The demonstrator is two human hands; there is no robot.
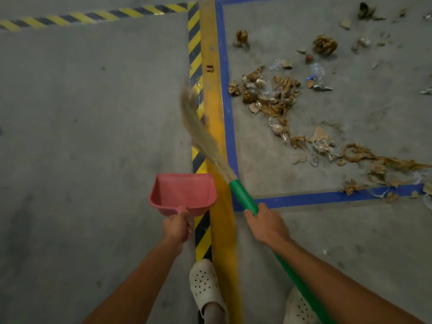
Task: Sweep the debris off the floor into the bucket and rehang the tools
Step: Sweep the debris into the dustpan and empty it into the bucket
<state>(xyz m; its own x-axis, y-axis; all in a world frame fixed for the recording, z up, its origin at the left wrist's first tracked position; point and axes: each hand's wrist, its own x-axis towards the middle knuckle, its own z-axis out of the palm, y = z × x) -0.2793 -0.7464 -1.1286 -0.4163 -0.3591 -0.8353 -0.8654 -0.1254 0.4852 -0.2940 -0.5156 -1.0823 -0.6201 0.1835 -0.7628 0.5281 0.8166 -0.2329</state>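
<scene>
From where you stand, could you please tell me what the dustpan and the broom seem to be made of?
Dustpan: probably moulded plastic, pink and matte, with a fine grid texture inside.
Broom handle: smooth green, likely plastic or plastic-sleeved.
Broom head: tan, wispy strands, seemingly dried grass or straw.

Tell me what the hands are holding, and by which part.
The left hand grips the pink dustpan by its handle; the right hand grips the broom on its green handle, a little below the bristles.

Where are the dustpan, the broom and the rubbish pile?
pink dustpan (184, 192), head view, inside of its scoop.
broom (243, 196), head view, green handle near the bristles.
debris pile (271, 99), head view, middle of the brown heap.
</scene>
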